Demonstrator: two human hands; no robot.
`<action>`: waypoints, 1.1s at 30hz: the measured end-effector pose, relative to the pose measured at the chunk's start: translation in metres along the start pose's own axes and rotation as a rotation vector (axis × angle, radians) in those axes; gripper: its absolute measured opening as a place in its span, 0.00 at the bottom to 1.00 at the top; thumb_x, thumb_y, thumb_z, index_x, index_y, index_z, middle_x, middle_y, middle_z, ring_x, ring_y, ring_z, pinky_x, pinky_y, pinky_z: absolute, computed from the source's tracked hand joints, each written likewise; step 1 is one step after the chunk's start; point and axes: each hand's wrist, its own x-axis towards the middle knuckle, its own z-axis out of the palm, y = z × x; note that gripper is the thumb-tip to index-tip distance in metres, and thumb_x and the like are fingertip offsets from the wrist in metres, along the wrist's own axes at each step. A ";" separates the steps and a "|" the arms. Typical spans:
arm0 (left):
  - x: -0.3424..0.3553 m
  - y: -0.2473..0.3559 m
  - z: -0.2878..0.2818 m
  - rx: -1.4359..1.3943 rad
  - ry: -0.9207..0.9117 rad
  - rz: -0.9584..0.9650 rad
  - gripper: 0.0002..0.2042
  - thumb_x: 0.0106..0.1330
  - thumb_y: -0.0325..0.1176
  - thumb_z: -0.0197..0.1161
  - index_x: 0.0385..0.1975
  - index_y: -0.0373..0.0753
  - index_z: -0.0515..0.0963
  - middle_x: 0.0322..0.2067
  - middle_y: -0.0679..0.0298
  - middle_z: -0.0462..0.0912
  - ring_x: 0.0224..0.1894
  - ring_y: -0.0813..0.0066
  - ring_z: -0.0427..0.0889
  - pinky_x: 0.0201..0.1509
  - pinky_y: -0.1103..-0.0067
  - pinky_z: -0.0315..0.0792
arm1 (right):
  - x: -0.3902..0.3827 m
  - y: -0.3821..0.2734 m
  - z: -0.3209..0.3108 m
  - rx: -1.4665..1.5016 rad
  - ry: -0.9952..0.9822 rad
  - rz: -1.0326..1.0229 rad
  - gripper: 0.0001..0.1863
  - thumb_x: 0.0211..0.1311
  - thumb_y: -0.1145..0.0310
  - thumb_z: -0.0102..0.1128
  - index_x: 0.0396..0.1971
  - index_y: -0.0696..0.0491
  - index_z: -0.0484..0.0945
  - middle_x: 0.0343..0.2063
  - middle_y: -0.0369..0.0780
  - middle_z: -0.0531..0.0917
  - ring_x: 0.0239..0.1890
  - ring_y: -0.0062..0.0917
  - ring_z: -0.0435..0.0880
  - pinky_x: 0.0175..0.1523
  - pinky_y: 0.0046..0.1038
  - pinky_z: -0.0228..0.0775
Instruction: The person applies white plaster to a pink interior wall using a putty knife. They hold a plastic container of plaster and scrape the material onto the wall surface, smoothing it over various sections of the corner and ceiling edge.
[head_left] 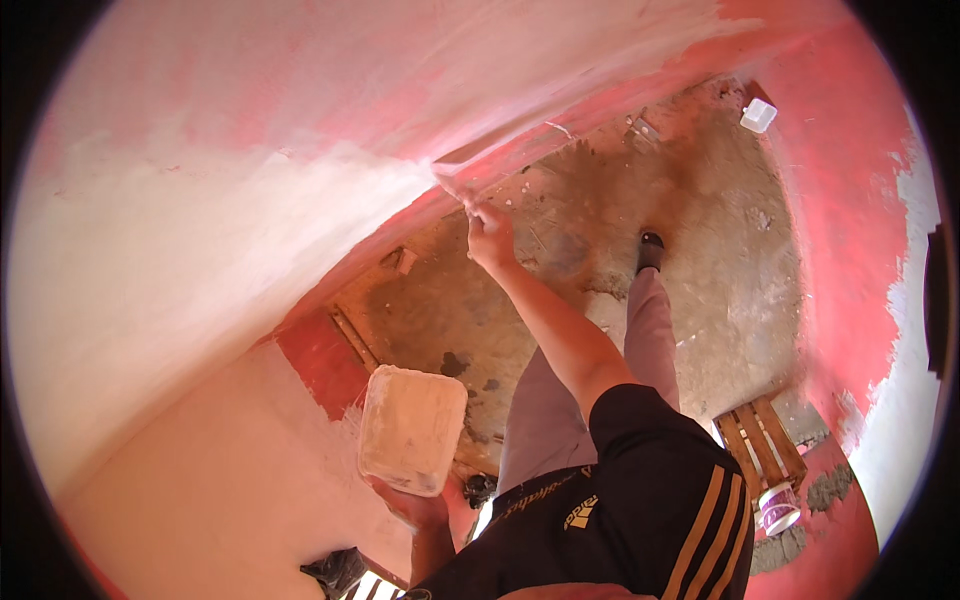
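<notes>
Slim tool [455,187] at upper centre, its tip apparently meeting the patchy pink-and-white wall [230,220].
The right hand [490,236] is closed round its handle; the left hand [408,504], well apart at lower left of centre, grips the pale tub [412,430] near its bottom edge. That one-sided hold could let the tub tip towards the stained floor [720,200]; the outstretched right arm could press unevenly, leaving streaks.

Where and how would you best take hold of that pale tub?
Probably by the near end of the pale tub, coming from beneath, where the left hand holds it: its broad, rounded-rectangular face is turned up, so a low grip leaves that uncovered.
</notes>
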 end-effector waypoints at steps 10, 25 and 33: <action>0.008 -0.027 0.011 0.008 -0.072 -0.056 0.32 0.78 0.56 0.32 0.71 0.37 0.56 0.70 0.56 0.59 0.70 0.58 0.61 0.74 0.63 0.57 | 0.170 -0.001 -0.189 -0.076 0.911 -0.467 0.11 0.65 0.75 0.53 0.46 0.60 0.76 0.34 0.45 0.81 0.32 0.36 0.77 0.40 0.34 0.74; 0.000 -0.003 0.131 0.094 -0.303 0.062 0.31 0.78 0.55 0.35 0.71 0.37 0.54 0.69 0.56 0.61 0.70 0.57 0.62 0.74 0.62 0.56 | 0.137 0.013 -0.313 -0.350 0.803 -0.139 0.18 0.70 0.70 0.45 0.54 0.58 0.77 0.42 0.47 0.83 0.47 0.37 0.82 0.54 0.34 0.72; -0.063 -0.065 0.286 -0.079 -0.297 -0.114 0.31 0.77 0.56 0.37 0.71 0.42 0.55 0.69 0.58 0.61 0.70 0.56 0.62 0.73 0.61 0.58 | 0.287 -0.115 -0.490 0.153 0.798 -0.087 0.17 0.68 0.67 0.49 0.49 0.61 0.78 0.32 0.41 0.79 0.35 0.28 0.77 0.41 0.35 0.71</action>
